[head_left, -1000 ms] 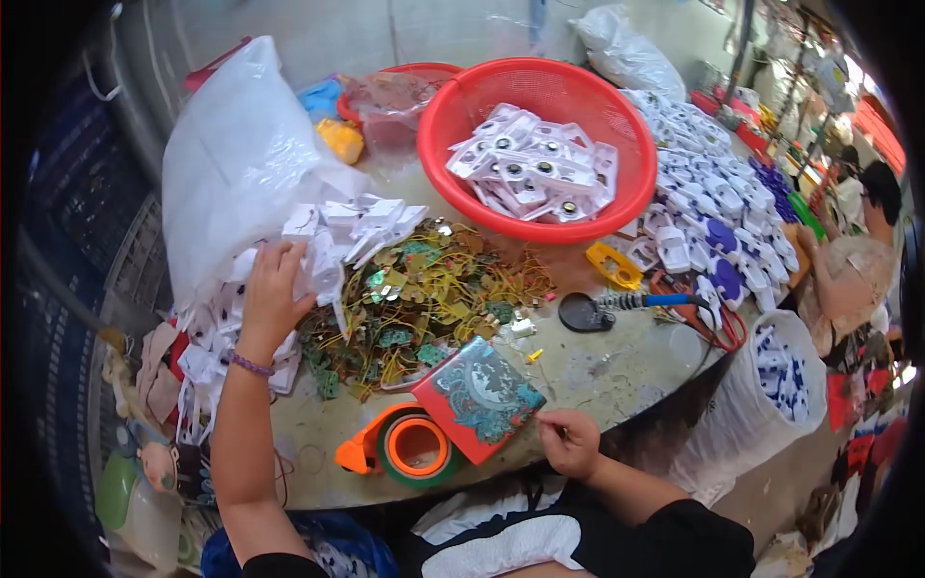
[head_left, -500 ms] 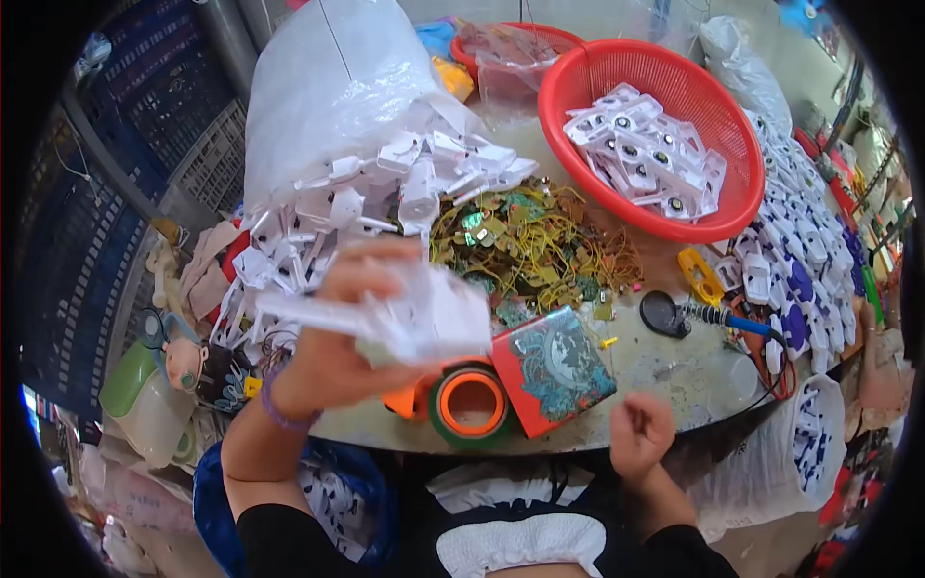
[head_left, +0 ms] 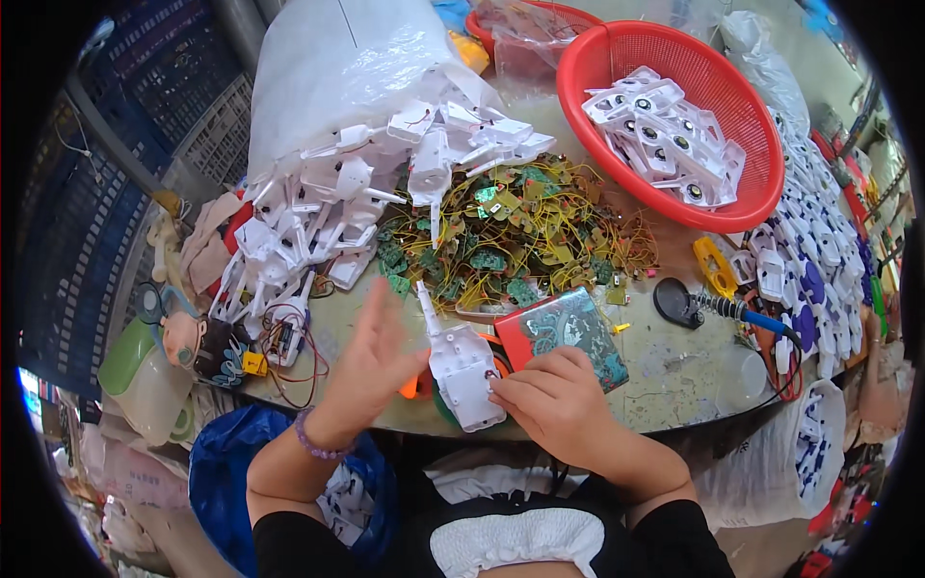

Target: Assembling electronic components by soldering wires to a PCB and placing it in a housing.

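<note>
A white plastic housing with a long thin handle (head_left: 464,371) lies hollow side up in front of me, its handle pointing away. The thumb and fingers of my right hand (head_left: 564,403) are closed at its right edge, beside a small dark red wire bit inside it. My left hand (head_left: 371,361) is open just left of the housing, fingers stretched out and smeared by motion; I see nothing in it. Beneath the housing, a roll of green and orange tape is mostly hidden. A red box with a patterned teal top (head_left: 564,337) stands just beyond my right hand.
Beyond lie a heap of small circuit boards with yellow wires (head_left: 520,231) and a pile of white housings (head_left: 318,207). A red basket (head_left: 766,183) holds white parts. To the right are a blue-handled soldering iron (head_left: 761,320) and a yellow ring-shaped part (head_left: 714,267). A blue bag (head_left: 217,472) hangs below left.
The white housing, held up in my left hand before, now lies near the table's front edge. My left hand has let go; my right hand has moved left onto the housing.
</note>
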A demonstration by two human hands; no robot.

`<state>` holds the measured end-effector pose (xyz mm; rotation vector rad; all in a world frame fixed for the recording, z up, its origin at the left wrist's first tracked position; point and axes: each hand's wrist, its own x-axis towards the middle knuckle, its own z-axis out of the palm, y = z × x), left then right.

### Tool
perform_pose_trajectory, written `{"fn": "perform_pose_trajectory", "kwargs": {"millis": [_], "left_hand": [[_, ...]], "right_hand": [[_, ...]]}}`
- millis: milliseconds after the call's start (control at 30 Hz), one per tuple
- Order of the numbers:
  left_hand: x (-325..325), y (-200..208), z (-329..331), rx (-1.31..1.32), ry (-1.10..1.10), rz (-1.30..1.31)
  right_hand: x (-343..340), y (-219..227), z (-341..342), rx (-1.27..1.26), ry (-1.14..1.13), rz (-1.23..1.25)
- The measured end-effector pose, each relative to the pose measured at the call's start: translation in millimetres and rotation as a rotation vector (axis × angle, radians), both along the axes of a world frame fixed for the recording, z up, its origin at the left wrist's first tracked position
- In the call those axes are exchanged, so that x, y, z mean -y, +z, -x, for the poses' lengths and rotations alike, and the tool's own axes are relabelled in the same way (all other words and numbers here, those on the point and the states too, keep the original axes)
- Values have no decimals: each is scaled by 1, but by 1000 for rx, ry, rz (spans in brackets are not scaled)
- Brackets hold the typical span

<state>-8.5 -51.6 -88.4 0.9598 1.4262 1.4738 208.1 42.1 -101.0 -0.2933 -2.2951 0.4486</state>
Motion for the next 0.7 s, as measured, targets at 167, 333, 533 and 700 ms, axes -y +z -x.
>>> {"fn": "perform_pose_trajectory", "kwargs": {"millis": [167, 333, 533, 700], "left_hand": [[-56, 27, 31, -633, -80, -118], [-141, 13, 38, -1248, -177, -359], [-180, 8, 27, -1315, -79, -133], [-170, 20, 30, -830, 2, -41]], "right_hand": [[6, 9, -8, -21, -45, 50], [8, 0, -25, -223, 8, 149], [9, -10, -47, -274, -25, 139], [5, -18, -59, -298, -51, 186]]}}
